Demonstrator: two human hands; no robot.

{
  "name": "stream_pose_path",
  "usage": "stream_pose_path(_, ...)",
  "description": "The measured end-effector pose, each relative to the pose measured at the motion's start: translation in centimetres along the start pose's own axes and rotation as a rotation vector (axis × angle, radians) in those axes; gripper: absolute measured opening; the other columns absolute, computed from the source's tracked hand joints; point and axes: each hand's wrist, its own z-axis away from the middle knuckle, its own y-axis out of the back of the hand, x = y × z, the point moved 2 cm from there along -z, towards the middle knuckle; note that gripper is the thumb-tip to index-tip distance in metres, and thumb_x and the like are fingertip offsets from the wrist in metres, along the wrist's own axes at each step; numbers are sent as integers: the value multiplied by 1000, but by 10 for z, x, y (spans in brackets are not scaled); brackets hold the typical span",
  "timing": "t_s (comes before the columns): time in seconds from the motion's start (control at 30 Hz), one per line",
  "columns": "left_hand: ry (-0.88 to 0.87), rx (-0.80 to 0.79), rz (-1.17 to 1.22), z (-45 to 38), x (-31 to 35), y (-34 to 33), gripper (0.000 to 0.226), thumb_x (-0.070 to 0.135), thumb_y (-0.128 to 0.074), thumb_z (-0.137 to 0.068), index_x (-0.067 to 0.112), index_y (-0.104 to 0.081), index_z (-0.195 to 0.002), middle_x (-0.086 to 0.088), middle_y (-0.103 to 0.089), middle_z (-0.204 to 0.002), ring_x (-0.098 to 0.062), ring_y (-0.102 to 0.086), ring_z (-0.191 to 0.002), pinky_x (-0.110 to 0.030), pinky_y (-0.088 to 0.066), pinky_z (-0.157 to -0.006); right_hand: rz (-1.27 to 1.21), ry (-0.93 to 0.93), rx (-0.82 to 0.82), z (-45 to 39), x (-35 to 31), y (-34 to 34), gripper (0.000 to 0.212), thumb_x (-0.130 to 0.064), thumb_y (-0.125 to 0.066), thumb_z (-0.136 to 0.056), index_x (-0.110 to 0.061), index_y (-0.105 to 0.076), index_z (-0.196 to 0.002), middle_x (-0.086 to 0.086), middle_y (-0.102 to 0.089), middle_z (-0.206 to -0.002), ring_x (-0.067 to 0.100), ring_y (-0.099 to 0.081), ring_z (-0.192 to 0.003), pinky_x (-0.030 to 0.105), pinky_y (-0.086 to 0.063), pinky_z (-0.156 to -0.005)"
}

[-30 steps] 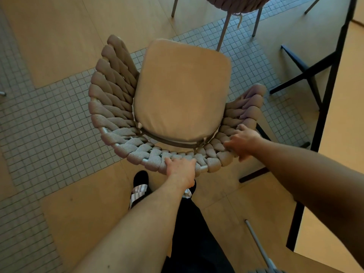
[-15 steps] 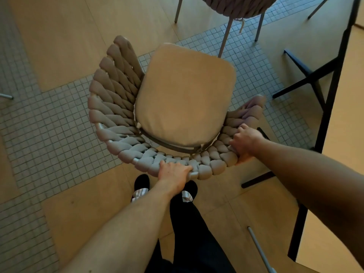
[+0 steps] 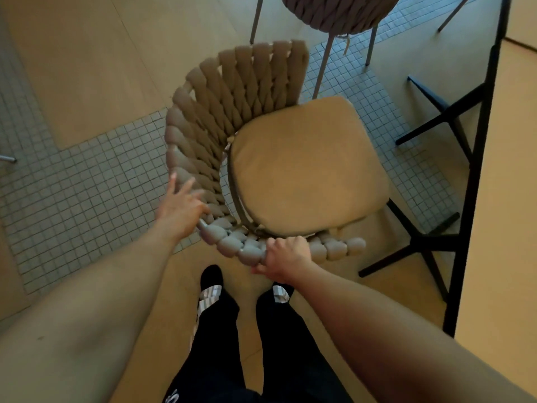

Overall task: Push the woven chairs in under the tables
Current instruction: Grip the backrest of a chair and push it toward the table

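A woven chair with a thick braided beige back and a tan seat cushion stands in front of me, its seat facing right toward the table. My right hand grips the near rim of the woven back. My left hand lies with straight fingers against the outside of the rim on the left; it is motion-blurred. The black cross-shaped table base sits just right of the seat, under the wooden tabletop.
A second woven chair on thin metal legs stands at the top, close behind the first. A black table frame runs down the right. The floor is wood with a band of small grey tiles. My feet stand right behind the chair.
The chair has swung round so its seat now faces right toward the table. My left hand has let go of the rim and opened against its left side; my right hand now grips the near rim.
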Motion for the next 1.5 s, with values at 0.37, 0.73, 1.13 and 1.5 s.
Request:
stream_pose_path(0.37, 135, -12, 109, -19, -34, -4, 43, 29, -60, -96, 36, -55, -138, -9, 6, -169, -47, 16, -150, -62, 1, -122, -88, 31, 25, -9, -35, 4, 70, -79, -45, -90, -18, -52, -125, 5, -65, -120, 30, -63, -113, 40, -44, -82)
stream_pose_path(0.73, -123, -154, 109, 24, 63, -6, 53, 46, -63, -87, 31, -53, -137, -5, -56, -141, -41, -26, -146, -71, 12, -114, -51, 22, -126, 12, 46, -14, 63, -61, -71, -83, -28, -45, -130, 3, -62, -125, 32, -63, -114, 39, -47, -80)
stream_pose_path(1.13, -170, -133, 361, 25, 135, 14, 40, 13, -47, -97, 35, -54, -130, 0, -66, -112, -31, -61, -115, -71, -12, -114, -66, -106, -192, 20, 92, -20, 68, -79, -67, -74, -28, -57, -118, 0, -63, -120, 26, -61, -112, 40, -53, -92)
stream_pose_path(1.5, -208, -97, 269, 18, 79, 3, 30, 22, -52, -97, 40, -58, -120, 4, -65, -112, -26, -59, -116, -62, -23, -111, -174, -117, -108, 18, 36, -10, 66, -75, -59, -85, -19, -60, -122, 6, -62, -123, 28, -61, -115, 37, -45, -83)
